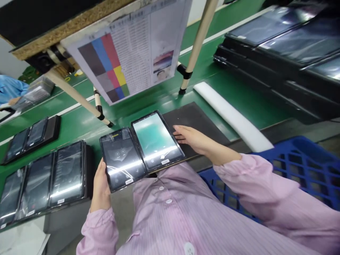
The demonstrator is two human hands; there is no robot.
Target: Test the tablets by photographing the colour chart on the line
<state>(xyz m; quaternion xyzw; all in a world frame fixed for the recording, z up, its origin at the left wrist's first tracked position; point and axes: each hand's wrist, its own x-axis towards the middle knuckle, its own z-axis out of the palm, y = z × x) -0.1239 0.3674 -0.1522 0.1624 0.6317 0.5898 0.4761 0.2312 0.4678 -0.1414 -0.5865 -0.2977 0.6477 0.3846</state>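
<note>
Two tablets lie side by side in front of me, tilted and partly over the bench edge. The left tablet (122,157) has a dark screen. A green and white picture glows on the right tablet (154,134). My left hand (101,186) grips the outer edge of the dark tablet, its thumb along the side and its other fingers mostly hidden. Beside the lit tablet's right edge is my right hand (190,139), open, with fingers stretched out; whether they touch the edge I cannot tell. A dark mat (198,122) lies partly under the right hand.
More tablets (66,173) lie in black trays at left. Stacked black trays (247,67) of tablets stand at right. A white foam strip (231,115) and a blue crate (300,166) are nearby. A chart (130,53) hangs from a pipe frame overhead. A person's blue sleeve (12,88) shows far left.
</note>
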